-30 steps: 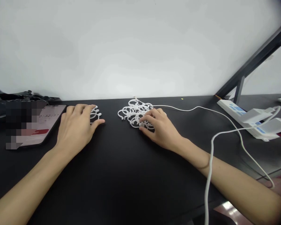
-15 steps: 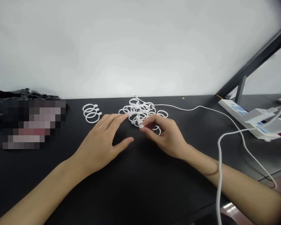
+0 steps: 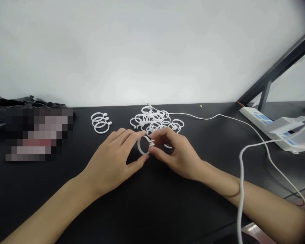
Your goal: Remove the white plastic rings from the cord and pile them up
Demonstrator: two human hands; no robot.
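A white plastic ring (image 3: 139, 146) with a small clasp at its right side stands on edge between my hands, above the black table. My right hand (image 3: 179, 152) pinches the clasp end between thumb and fingertips. From the other side, my left hand (image 3: 112, 159) curves around the ring, index fingertip at its top and thumb at its bottom. Just behind lies a jumbled pile of similar white rings (image 3: 152, 117). Further left, three more white rings (image 3: 101, 127) lie overlapping in a short row, their tabs pointing right.
A white cable (image 3: 205, 118) runs from behind the pile to the right. Another thick white cable (image 3: 241, 176) hangs across my right forearm. At the right sits a white power strip (image 3: 256, 118) with plugs. A blurred-out patch (image 3: 40, 135) and black plastic (image 3: 27, 101) are at left.
My right hand has drawn the ring out of the pile toward me and raised it on edge. My left hand has come in from being open and now grips its rim.
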